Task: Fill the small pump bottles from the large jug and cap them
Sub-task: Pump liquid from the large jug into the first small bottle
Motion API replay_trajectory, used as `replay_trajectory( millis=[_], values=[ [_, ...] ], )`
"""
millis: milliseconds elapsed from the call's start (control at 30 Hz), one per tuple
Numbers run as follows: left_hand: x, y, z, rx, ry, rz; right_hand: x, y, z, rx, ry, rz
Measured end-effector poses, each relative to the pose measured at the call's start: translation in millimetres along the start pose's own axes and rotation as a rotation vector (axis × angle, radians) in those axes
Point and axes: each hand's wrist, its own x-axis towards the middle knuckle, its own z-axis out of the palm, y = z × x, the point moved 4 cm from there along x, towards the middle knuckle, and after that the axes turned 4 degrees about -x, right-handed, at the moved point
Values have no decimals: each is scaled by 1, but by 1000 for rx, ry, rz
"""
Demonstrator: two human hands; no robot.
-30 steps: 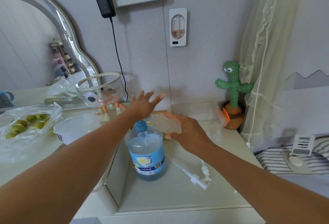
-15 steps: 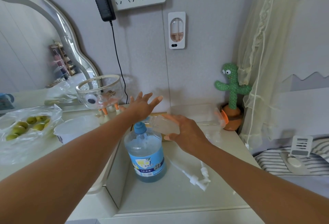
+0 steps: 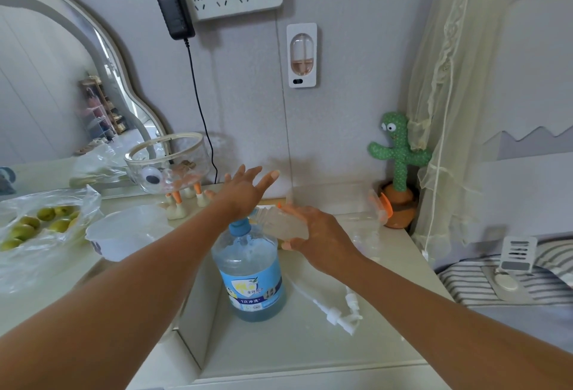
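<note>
Head view, sweeping from the left: a plastic bag of green fruit (image 3: 34,228) is lying on the bench (image 3: 310,343), with a white tub (image 3: 127,231) just beside it and a clear bowl (image 3: 169,161) sitting behind on little orange-and-cream legs. Now the left hand (image 3: 245,189) is pressing its palm down on the blue pump top of the large jug (image 3: 251,268), fingers (image 3: 263,177) spreading wide and gripping nothing. The jug is standing upright mid-bench, holding blue liquid. Right against its spout, the right hand (image 3: 316,234) is wrapping around a small clear bottle (image 3: 283,223), tilting it on its side with the mouth toward the spout. Two white pump heads (image 3: 339,315) are lying loose on the bench, near the jug. Far right, a green cactus toy (image 3: 398,154) is standing in the corner by the curtain (image 3: 449,95).
</note>
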Motion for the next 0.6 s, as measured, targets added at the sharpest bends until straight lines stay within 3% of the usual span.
replay_trajectory(
  millis=[200, 600],
  values=[
    [-8, 10, -6, -22, 0, 79, 0, -3, -2, -7, 13, -11],
    [2, 0, 7, 58, -45, 23, 1, 8, 12, 76, 22, -4]
  ],
)
